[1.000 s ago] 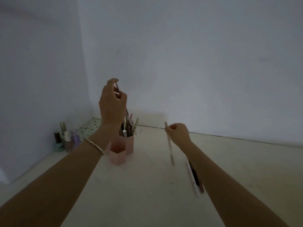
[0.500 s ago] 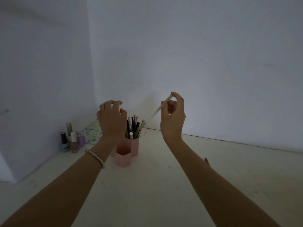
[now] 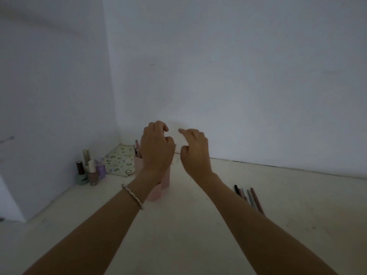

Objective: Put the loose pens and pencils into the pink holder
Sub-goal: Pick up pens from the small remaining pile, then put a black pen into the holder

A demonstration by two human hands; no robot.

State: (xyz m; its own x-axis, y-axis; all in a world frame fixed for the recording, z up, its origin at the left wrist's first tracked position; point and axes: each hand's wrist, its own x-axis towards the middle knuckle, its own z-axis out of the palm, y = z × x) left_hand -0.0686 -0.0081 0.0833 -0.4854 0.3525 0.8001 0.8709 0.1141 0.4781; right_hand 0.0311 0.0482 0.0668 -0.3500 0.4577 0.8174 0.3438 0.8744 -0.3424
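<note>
A thin bracelet (image 3: 132,196) circles the left wrist. Loose pens (image 3: 249,198) lie bunched toward the right side of the pale worktop (image 3: 184,231), well apart from the pink holder (image 3: 166,179), so more trips look needed. The left hand (image 3: 156,149) curls over the holder's top, perhaps steadying it; whether it grips anything I cannot tell. The right hand (image 3: 195,153), just beside it, has loosely bent fingers with nothing in them. Nail polish bottles (image 3: 89,172) and a floral pouch (image 3: 121,159) fill the back left corner beneath bare, dim walls (image 3: 248,80).
</note>
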